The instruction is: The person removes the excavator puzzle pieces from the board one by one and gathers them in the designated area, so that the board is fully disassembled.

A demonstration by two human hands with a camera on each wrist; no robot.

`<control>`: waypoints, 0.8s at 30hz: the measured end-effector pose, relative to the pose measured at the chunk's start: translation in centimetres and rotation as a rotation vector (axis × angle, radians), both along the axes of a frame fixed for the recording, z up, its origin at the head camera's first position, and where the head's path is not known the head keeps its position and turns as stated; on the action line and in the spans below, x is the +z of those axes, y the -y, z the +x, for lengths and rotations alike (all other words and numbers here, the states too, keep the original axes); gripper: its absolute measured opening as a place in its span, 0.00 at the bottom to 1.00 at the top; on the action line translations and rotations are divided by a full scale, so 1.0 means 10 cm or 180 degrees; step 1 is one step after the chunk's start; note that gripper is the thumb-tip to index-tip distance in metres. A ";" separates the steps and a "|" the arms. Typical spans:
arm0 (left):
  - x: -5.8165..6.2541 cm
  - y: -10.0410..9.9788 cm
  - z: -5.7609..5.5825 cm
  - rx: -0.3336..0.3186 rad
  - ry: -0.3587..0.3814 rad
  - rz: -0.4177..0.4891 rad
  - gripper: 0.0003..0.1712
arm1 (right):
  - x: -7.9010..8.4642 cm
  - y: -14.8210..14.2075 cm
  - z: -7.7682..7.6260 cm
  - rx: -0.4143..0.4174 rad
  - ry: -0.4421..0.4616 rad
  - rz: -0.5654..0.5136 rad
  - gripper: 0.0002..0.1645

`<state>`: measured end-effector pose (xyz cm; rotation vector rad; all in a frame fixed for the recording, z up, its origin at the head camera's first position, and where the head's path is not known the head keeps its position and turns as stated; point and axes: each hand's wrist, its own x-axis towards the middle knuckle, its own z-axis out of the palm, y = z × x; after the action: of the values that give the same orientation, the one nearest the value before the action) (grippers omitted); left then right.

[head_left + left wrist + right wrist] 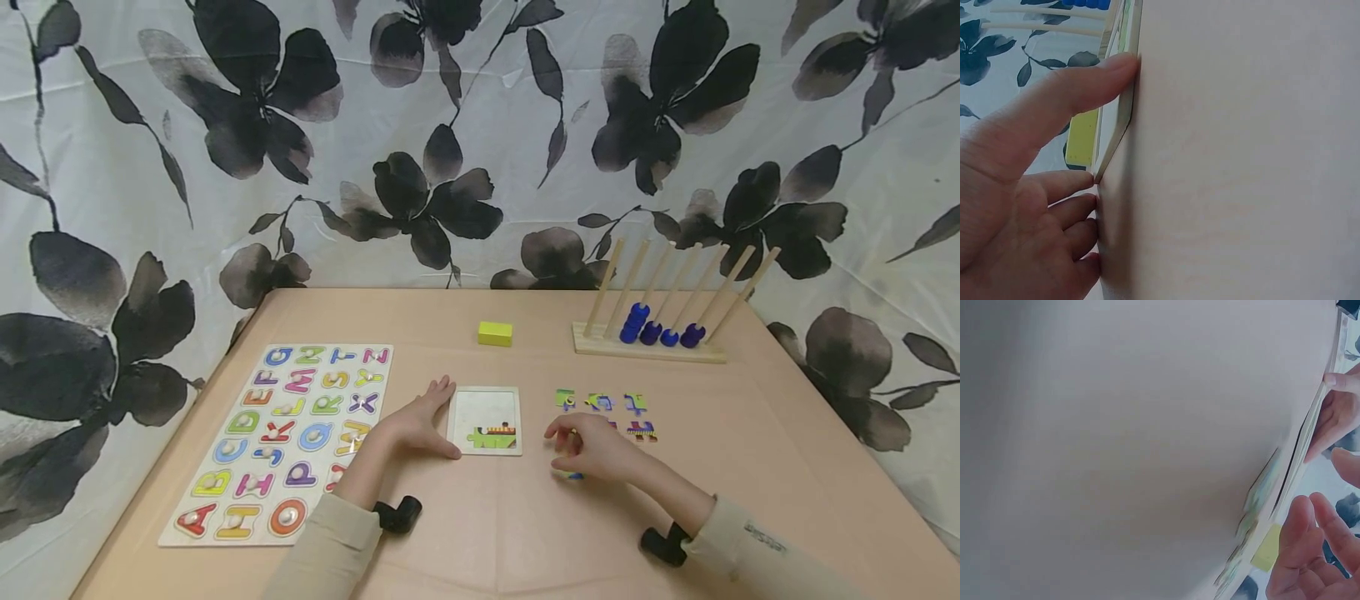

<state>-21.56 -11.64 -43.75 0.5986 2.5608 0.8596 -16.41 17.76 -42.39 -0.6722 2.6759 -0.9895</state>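
Observation:
A small white-framed puzzle board [462,410] lies flat in the middle of the table, with joined green and dark red pieces [491,437] at its lower right. My left hand [416,422] rests against the board's left side, thumb at the near corner. In the left wrist view its thumb [1100,80] lies along the edge, fingers extended. My right hand [596,447] hovers to the board's right over loose puzzle pieces [634,403], fingers loosely bent and holding nothing. In the right wrist view a gap shows between thumb and fingers [1300,544]. The right hand hides some pieces.
A large alphabet board [247,442] with knobbed letters lies at the left, partly beneath the left forearm in the head view. Behind the puzzle sits a yellow block [495,334]. At the back right stands a wooden peg rack [648,351] with blue beads.

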 end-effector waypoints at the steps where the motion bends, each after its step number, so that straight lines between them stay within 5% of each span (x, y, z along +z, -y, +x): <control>1: 0.00 0.00 0.00 0.0000 0.0002 0.0005 0.63 | 0.00 0.02 0.00 -0.0008 0.0004 0.0011 0.16; 24: -0.01 0.00 0.00 0.0000 -0.0005 0.0005 0.62 | 0.06 0.60 -0.20 0.0144 0.0133 -0.0040 0.17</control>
<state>-21.59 -11.60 -43.81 0.5998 2.5619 0.8614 -18.42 11.77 -41.82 -0.7035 2.6090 -0.9986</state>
